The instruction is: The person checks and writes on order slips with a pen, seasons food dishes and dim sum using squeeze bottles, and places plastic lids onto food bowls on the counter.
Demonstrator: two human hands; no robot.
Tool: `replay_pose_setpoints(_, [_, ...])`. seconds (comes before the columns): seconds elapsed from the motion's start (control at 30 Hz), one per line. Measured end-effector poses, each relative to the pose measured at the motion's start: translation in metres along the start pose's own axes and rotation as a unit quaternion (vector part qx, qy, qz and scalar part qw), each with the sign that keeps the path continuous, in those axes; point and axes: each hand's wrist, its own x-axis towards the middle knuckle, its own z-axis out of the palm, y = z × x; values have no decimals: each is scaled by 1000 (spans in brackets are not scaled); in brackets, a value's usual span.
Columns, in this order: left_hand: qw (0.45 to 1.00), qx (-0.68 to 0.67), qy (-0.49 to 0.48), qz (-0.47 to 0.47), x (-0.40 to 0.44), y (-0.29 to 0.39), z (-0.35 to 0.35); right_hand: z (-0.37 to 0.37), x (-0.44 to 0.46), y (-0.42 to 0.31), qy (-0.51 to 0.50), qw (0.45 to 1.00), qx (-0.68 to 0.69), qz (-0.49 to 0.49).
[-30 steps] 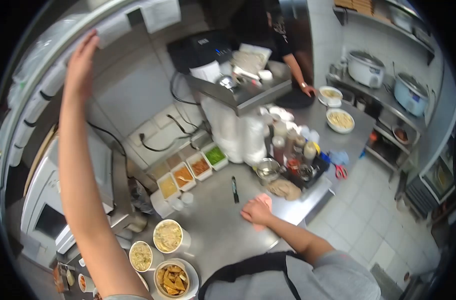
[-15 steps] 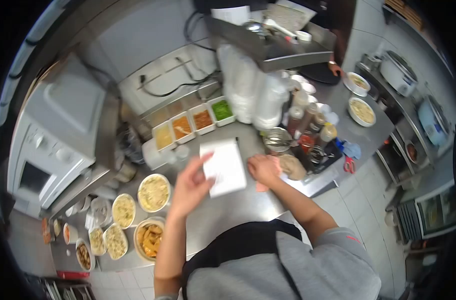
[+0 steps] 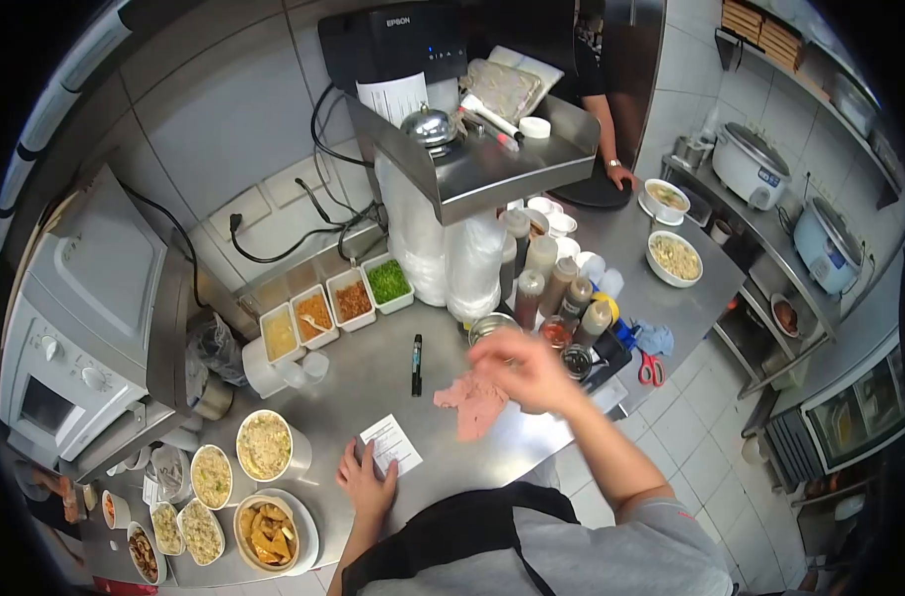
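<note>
A small white printed slip [image 3: 392, 444] lies flat on the steel counter [image 3: 373, 397]. My left hand [image 3: 367, 481] rests at its lower left edge, fingers spread and touching the paper. Smeared by motion, my right hand [image 3: 528, 372] is above the right part of the counter, close to a crumpled pink cloth [image 3: 472, 402]; whether its fingers hold anything is unclear. A black marker [image 3: 417, 366] lies beyond the slip. Behind my right hand, a metal container [image 3: 492, 326] is partly hidden.
Toppings trays [image 3: 353, 298] line the wall. Bowls of rice [image 3: 265, 444] and a bowl of fried pieces [image 3: 267, 530] stand at the left. Sauce bottles [image 3: 562, 283] and red scissors [image 3: 651, 370] are at the right. A metal shelf [image 3: 517, 169] overhangs; another person's hand [image 3: 619, 176] is beyond it.
The white paper, earlier raised near my left hand, now lies nearer me with that hand on its edge. My right hand has come off the pink cloth. The marker is now uncovered.
</note>
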Motion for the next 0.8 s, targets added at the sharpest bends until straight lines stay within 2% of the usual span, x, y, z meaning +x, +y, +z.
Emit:
replay_pose_setpoints(0.03, [1000, -4, 4, 3, 0, -1, 0, -25, 15, -25, 42, 998, -29, -32])
replay_pose_setpoints(0.07, [1000, -8, 9, 3, 1, 0, 0, -48, 31, -38, 110, 983, -99, -106])
replay_pose_setpoints(0.1, [1000, -11, 13, 2, 1, 1, -1, -67, 51, -47, 172, 971, -100, -134])
replay_pose_setpoints(0.17, [1000, -17, 17, 0, -2, 4, -1, -99, 98, -69, 247, 931, -207, -171])
replay_pose_setpoints(0.23, [1000, -17, 19, -2, -1, 4, -3, -116, 136, -74, 236, 881, -404, -66])
replay_pose_setpoints(0.33, [999, -30, 10, -8, -2, -5, 2, -115, 170, -76, 154, 844, -502, 106])
replay_pose_setpoints(0.43, [1000, -24, 15, 4, -5, -12, 5, -114, 183, -69, 156, 838, -508, 123])
replay_pose_setpoints(0.5, [999, -24, 24, -6, -4, -13, 9, -116, 183, -69, 194, 799, -561, 98])
replay_pose_setpoints(0.53, [999, -19, 21, -18, -3, -13, 9, -127, 186, -53, 272, 816, -508, 52])
replay_pose_setpoints(0.57, [999, -23, 15, -37, -5, -14, 8, -160, 191, -25, 295, 815, -496, -57])
replay_pose_setpoints(0.6, [997, -67, 33, -23, -6, -14, 4, -174, 188, -18, 371, 778, -492, -124])
replay_pose_setpoints(0.63, [996, -78, 47, -21, -7, -15, 3, -187, 174, -31, 291, 790, -497, -211])
replay_pose_setpoints(0.7, [989, -117, 91, -17, -9, -17, 0, -172, 150, -74, 416, 829, -283, -246])
replay_pose_setpoints(0.73, [983, -140, 113, -26, -12, -20, 0, -151, 126, -103, 446, 784, -323, -288])
replay_pose_setpoints(0.77, [976, -166, 135, -29, -11, -21, 0, -151, 126, -98, 516, 735, -150, -413])
replay_pose_setpoints(0.8, [968, -193, 155, -27, -8, -22, 0, -134, 106, -113, 524, 786, 11, -329])
